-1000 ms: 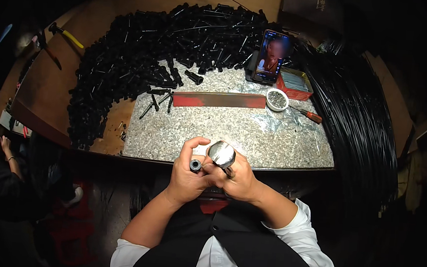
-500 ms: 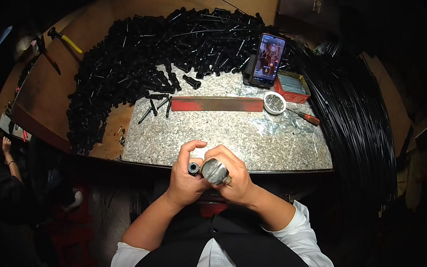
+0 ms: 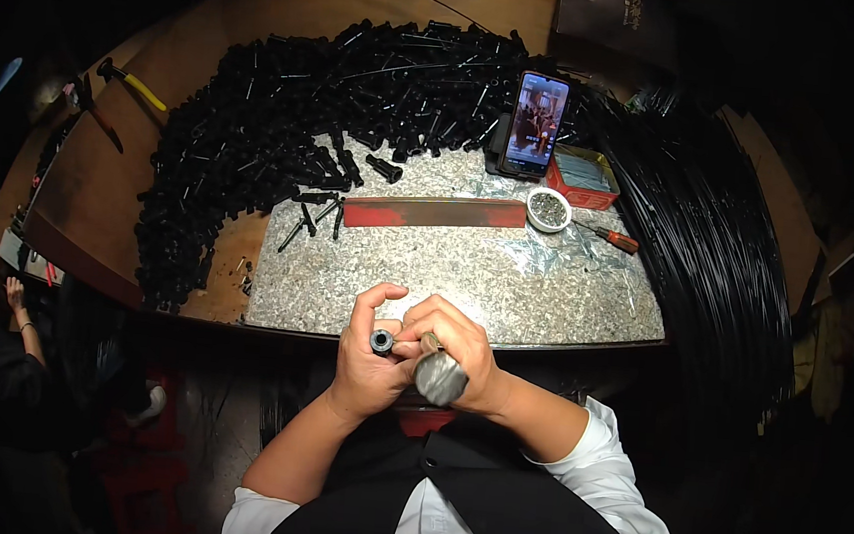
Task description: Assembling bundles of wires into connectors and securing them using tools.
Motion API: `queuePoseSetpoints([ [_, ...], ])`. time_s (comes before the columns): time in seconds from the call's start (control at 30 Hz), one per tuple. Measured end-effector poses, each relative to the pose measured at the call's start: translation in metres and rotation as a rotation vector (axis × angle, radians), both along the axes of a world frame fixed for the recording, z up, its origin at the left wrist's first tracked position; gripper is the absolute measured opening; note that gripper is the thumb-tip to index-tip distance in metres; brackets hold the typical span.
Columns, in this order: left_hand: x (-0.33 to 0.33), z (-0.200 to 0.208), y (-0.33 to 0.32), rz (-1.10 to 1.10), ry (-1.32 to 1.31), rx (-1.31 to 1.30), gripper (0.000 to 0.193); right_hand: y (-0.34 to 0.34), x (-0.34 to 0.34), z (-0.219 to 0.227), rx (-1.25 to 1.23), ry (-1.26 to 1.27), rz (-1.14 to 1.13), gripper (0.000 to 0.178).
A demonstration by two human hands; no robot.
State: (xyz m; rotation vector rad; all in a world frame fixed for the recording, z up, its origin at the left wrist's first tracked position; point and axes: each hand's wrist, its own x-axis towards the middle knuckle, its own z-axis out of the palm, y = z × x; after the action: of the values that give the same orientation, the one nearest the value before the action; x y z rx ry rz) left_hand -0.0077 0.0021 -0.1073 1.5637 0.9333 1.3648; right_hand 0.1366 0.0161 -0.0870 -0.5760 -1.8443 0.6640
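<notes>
Just in front of the table's near edge, my left hand (image 3: 364, 363) is closed around a black tubular part (image 3: 382, 342), its round hollow end facing up. The index finger of that hand curls above the part. Close beside it, my right hand (image 3: 461, 345) grips pincers (image 3: 441, 380) with a rounded grey metal head. Their handles are hidden by my hand. A thin piece shows between the tubular part and my right fingers, too small to name.
A heap of black tubular parts (image 3: 259, 103) covers the back and left. A red-and-dark bar (image 3: 436, 214) lies on the speckled board (image 3: 366, 272). Nearby are a white bowl (image 3: 549, 210), propped phone (image 3: 536, 125), red box (image 3: 584, 179), screwdriver (image 3: 618, 240) and black rods (image 3: 711, 229).
The pincers' head has swung toward me and slightly right, tilting downward. My left hand and the black tubular part have shifted only slightly left.
</notes>
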Motion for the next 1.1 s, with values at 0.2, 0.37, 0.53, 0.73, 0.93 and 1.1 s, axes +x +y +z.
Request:
queuePoseSetpoints([
  [0.2, -0.011, 0.008, -0.008, -0.124, -0.215, -0.204, 0.076, 0.006, -0.007, 0.004, 0.085, -0.019, 0.079, 0.019],
  [0.37, -0.023, 0.012, -0.008, -0.101, -0.178, -0.14, 0.089, 0.014, -0.02, 0.006, -0.01, -0.021, 0.093, 0.023],
  [0.53, -0.04, 0.008, -0.011, -0.061, -0.226, -0.144, 0.102, 0.009, -0.029, 0.009, -0.546, -0.169, 0.12, 0.037],
  [0.73, -0.056, 0.002, -0.012, 0.03, -0.353, -0.147, 0.098, -0.002, 0.004, 0.022, -0.586, -0.434, 0.152, 0.038],
  [0.93, -0.068, -0.005, -0.004, 0.097, -0.269, -0.105, 0.094, -0.019, 0.033, 0.033, 0.01, -0.852, -0.085, 0.077],
  [1.1, -0.058, 0.0, -0.006, 0.088, -0.219, -0.063, 0.074, -0.022, 0.02, 0.024, 0.231, -0.846, -0.169, 0.066],
])
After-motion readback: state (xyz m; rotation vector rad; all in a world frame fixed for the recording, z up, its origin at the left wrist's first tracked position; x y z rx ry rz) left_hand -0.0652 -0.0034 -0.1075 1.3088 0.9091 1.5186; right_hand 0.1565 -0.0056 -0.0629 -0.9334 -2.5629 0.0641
